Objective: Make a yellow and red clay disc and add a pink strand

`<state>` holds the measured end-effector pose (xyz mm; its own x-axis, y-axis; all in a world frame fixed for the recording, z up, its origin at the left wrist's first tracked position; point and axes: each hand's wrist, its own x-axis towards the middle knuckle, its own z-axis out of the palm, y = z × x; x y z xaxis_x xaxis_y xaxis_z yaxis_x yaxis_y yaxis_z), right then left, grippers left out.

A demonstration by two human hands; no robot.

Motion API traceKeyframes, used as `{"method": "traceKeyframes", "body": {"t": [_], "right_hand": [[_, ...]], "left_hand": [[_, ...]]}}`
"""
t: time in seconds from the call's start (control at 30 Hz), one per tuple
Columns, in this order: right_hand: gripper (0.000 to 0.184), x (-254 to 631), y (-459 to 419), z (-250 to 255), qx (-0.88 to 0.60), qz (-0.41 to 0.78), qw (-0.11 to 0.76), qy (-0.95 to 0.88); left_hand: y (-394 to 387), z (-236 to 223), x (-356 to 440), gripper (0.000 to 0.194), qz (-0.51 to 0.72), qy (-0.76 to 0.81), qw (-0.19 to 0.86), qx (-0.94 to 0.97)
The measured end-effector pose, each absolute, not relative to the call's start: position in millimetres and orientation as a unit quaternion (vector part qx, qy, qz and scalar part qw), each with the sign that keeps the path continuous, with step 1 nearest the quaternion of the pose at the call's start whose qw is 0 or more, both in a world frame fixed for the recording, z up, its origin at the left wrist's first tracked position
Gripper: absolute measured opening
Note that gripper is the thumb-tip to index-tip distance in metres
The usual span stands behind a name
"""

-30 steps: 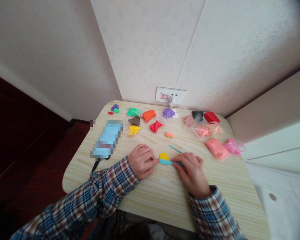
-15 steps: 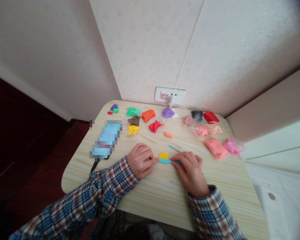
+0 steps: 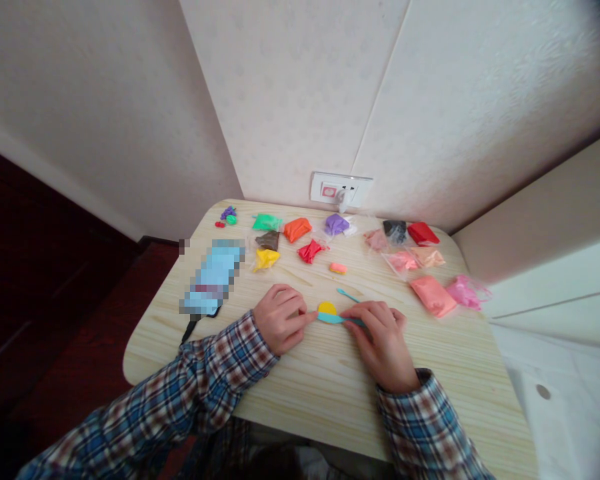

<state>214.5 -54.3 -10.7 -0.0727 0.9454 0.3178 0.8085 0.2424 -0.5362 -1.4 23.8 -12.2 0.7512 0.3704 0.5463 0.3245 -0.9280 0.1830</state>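
Observation:
My right hand (image 3: 380,337) is closed around the handle of a light blue plastic clay knife (image 3: 331,319). The blade lies across a flat round of yellow clay (image 3: 327,308), with most of the yellow showing on the far side. From the left, my left hand (image 3: 281,319) reaches in with its index finger stretched out to the blade's tip. Its other fingers are loosely bent and hold nothing visible. Just beyond my right fingers, a thin blue clay tool (image 3: 347,295) lies on the table. Farther back sits a small pink and yellow clay piece (image 3: 337,268).
Bagged clay in several colours lines the back, including yellow (image 3: 267,259), red (image 3: 310,251) and coral (image 3: 433,296). A blurred-out phone (image 3: 214,277) with a black cable lies left. Small clay fruit shapes (image 3: 228,213) stand at the back left corner of the wooden table (image 3: 325,400).
The blade has shifted slightly away from me over the yellow clay, and a thin yellow edge now shows on its near side. Both hands stay almost in place.

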Motion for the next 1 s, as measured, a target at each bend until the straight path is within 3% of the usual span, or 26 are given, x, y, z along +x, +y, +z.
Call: {"method": "traceKeyframes", "body": {"t": [1.0], "right_hand": [[0.012, 213.3, -51.2, -12.5, -0.611, 0.101, 0.31, -0.722]], "left_hand": [[25.1, -13.6, -0.7, 0.023, 0.31, 0.191, 0.044, 0.93]]}}
